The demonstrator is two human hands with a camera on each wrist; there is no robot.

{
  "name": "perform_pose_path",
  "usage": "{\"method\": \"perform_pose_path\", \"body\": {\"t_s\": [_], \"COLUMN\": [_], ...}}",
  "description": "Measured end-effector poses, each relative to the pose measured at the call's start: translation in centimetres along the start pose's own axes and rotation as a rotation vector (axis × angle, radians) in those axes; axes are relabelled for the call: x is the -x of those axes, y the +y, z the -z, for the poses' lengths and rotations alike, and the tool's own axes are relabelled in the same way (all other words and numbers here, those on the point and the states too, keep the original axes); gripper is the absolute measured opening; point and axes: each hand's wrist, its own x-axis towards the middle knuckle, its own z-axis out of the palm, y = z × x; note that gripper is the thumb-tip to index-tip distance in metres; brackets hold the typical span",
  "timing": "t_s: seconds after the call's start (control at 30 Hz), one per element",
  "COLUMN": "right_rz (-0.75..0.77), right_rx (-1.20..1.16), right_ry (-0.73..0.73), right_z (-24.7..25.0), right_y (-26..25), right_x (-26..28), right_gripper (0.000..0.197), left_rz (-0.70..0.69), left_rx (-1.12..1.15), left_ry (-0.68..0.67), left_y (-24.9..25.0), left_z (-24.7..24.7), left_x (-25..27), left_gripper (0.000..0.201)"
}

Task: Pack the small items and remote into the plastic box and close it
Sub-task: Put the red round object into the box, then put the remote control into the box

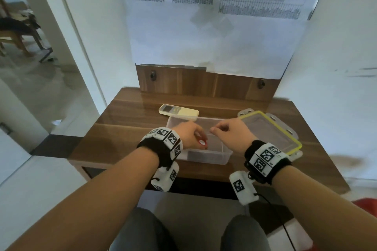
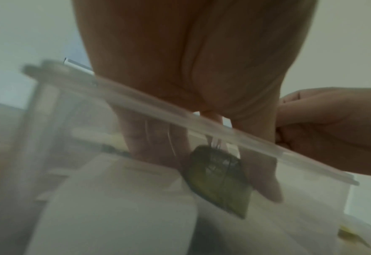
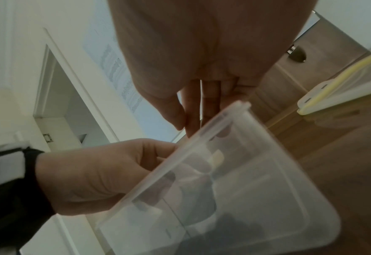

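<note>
A clear plastic box (image 1: 206, 157) stands open at the middle of the wooden table (image 1: 126, 138). My left hand (image 1: 201, 140) reaches down inside it and pinches a small red item with a white round spot (image 1: 202, 143). Through the box wall (image 2: 106, 172) in the left wrist view, that item (image 2: 221, 186) looks dark olive between my fingers (image 2: 154, 146). My right hand (image 1: 216, 129) hovers over the box's middle, thumb against forefinger; I cannot make out anything between them. The cream remote (image 1: 178, 110) lies behind the box. The lid with a yellow seal (image 1: 271, 130) lies to the right.
A wooden back panel (image 1: 204, 83) with two dark knobs rises behind the table, against a white wall. An open doorway and bare floor lie to the left. My knees are under the table's front edge.
</note>
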Motion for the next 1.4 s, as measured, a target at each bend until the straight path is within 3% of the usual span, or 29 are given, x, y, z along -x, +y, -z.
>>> {"method": "perform_pose_path", "body": {"t_s": [0.23, 0.4, 0.63, 0.7, 0.8, 0.97, 1.03, 1.1, 1.23, 1.3, 1.4], "right_rz": [0.021, 0.029, 0.040, 0.042, 0.049, 0.054, 0.084, 0.138, 0.174, 0.182, 0.177], "right_rx": [0.079, 0.094, 0.104, 0.069, -0.033, -0.104, -0.165, -0.195, -0.150, -0.097, -0.001], "right_ry": [-0.018, 0.008, 0.011, 0.037, 0.104, 0.072, 0.100, 0.149, 0.115, 0.089, 0.049], "right_z": [-0.2, -0.4, -0.7, -0.9, -1.0, -0.7, -0.3, 0.2, 1.1, 1.5, 2.5], "right_y": [-0.4, -0.3, -0.3, -0.2, -0.1, -0.1, -0.5, -1.2, -2.6, -3.2, -4.3], "right_x": [0.3, 0.5, 1.0, 1.1, 1.2, 0.8, 0.2, -0.7, -3.0, -4.5, -7.2], "right_gripper": [0.022, 0.024, 0.021, 0.020, 0.021, 0.017, 0.016, 0.017, 0.011, 0.013, 0.023], "left_rz": [0.059, 0.067, 0.007, 0.000, -0.004, -0.086, -0.024, 0.073, 0.157, 0.160, 0.192], "left_rx": [-0.044, -0.065, 0.019, 0.020, 0.077, 0.307, 0.346, 0.422, 0.691, 0.822, 0.921], "left_ry": [-0.151, -0.146, -0.104, -0.070, 0.090, 0.533, 0.731, 0.806, 0.463, 0.375, 0.396], "left_y": [-0.3, -0.5, -1.6, -1.6, -1.6, -3.1, -3.9, -5.2, -7.3, -7.8, -9.2], "left_z": [0.1, -0.2, -0.1, -0.4, -0.6, 0.5, 0.4, 0.0, -1.3, -1.6, -1.8], "left_x": [-1.2, -1.5, -0.6, -0.4, 0.2, 1.8, 2.4, 2.6, 2.6, 3.1, 2.9], "left_gripper": [0.048, 0.059, 0.040, 0.052, 0.066, 0.035, 0.030, 0.038, 0.092, 0.095, 0.090]}}
